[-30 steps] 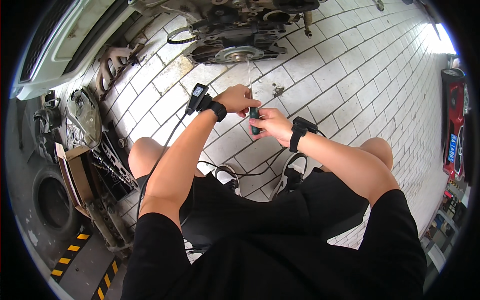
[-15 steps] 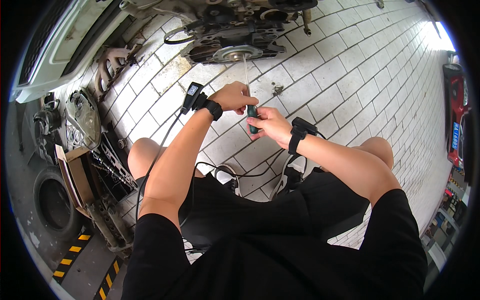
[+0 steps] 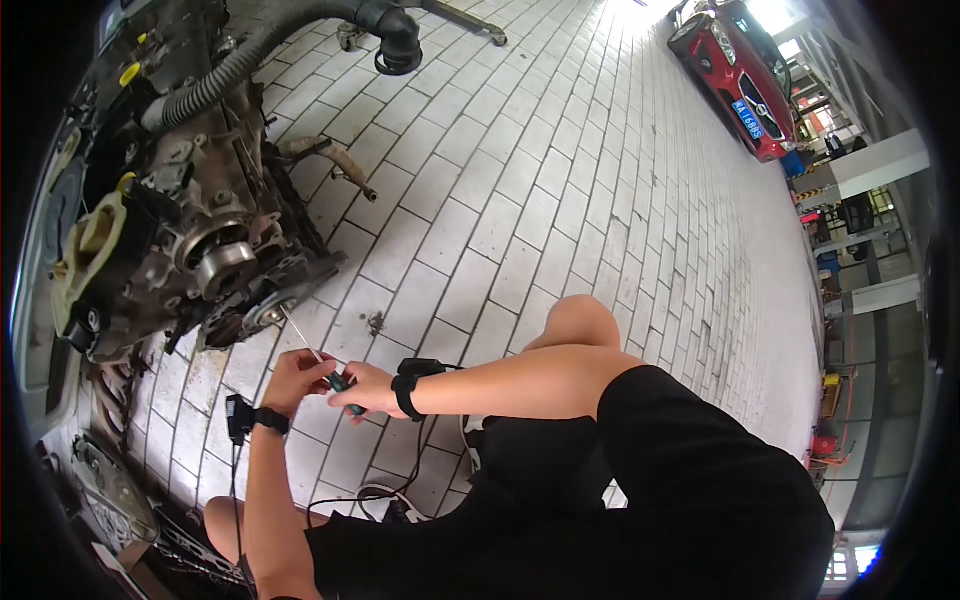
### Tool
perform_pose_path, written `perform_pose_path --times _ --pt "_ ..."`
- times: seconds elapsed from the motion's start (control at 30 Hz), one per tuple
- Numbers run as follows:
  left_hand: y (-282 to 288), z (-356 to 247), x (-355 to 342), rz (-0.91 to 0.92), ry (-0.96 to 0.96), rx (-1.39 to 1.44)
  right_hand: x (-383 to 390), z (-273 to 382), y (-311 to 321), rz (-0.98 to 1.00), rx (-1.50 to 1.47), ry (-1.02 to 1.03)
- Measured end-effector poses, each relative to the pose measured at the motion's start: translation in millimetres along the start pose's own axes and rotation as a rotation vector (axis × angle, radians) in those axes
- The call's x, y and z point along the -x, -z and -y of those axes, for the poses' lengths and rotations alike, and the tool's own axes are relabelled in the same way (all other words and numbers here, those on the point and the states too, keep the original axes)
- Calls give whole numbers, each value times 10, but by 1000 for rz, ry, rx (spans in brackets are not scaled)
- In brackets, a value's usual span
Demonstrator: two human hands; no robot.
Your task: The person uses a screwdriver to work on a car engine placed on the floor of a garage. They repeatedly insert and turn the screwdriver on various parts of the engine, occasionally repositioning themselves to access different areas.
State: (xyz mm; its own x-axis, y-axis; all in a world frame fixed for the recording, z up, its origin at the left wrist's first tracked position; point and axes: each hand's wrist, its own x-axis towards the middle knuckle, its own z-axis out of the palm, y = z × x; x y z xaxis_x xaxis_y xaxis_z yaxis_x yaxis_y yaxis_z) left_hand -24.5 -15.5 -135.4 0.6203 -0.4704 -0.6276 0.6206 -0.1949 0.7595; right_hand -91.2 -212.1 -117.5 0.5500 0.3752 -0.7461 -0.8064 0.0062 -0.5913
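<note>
A screwdriver (image 3: 305,333) with a slim metal shaft and dark green handle points up-left at a round flange (image 3: 266,314) low on a grimy engine (image 3: 205,175). Its tip appears to meet the flange near the hub. My right hand (image 3: 365,390) is closed around the handle. My left hand (image 3: 300,378) pinches the screwdriver where shaft and handle join, just above and left of the right one. Both wrists wear black strapped devices with cables.
A corrugated hose (image 3: 250,55) runs across the engine top. A wheeled stand leg (image 3: 460,22) is farther back on white tiled floor (image 3: 480,220). A red car (image 3: 730,80) is parked at upper right. Loose metal parts (image 3: 115,485) lie at lower left, near a shoe (image 3: 385,503).
The view has swung upward and rightward, so the engine now fills the upper left and more of the red car shows. Both hands still grip the screwdriver at the flange.
</note>
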Motion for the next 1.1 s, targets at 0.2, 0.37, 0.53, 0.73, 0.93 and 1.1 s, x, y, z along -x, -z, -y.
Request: perform_pose_path --times 0.2,0.37,0.53,0.73,0.93,1.1 --pt "14 -53 104 22 115 -2 -51 13 3 -9 174 52" --pt "109 1 76 79 70 -78 -51 30 -11 53 -29 -59" --pt "-19 -64 25 -27 95 -232 82 161 -48 -59 294 -6" --pt "92 -3 41 165 13 -51 -148 -146 54 91 -72 67" --pt "-21 -27 -25 -32 110 -314 -6 31 -29 -14 175 -35" --pt "-9 -21 23 5 96 -198 -41 -12 51 51 134 -49"
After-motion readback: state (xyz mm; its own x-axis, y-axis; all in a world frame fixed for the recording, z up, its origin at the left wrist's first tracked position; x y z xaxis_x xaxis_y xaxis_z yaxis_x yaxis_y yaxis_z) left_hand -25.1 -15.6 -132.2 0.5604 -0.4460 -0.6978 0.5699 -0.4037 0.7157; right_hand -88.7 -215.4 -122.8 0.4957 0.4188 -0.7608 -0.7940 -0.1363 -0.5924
